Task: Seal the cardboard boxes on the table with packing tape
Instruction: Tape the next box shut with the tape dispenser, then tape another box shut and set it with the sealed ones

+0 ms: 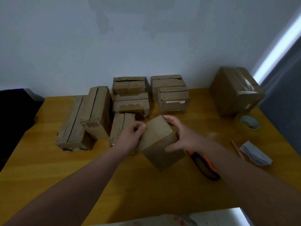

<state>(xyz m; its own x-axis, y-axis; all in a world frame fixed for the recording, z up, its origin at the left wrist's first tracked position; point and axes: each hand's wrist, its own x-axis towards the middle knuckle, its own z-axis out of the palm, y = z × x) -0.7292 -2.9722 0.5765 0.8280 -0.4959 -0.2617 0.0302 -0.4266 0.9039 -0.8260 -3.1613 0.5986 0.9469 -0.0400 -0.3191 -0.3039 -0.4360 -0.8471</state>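
Two hands work one small box (156, 139): our left hand (133, 133) pinches an edge, our right hand (183, 137) clasps its side; we'd best keep the flaps flush for taping.

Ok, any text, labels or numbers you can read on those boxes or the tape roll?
None is legible.
White label on the middle-right box: blurred.
Small sticker on the big taped box: too small.
Tape roll core print: blurred.
Held box: no print visible.
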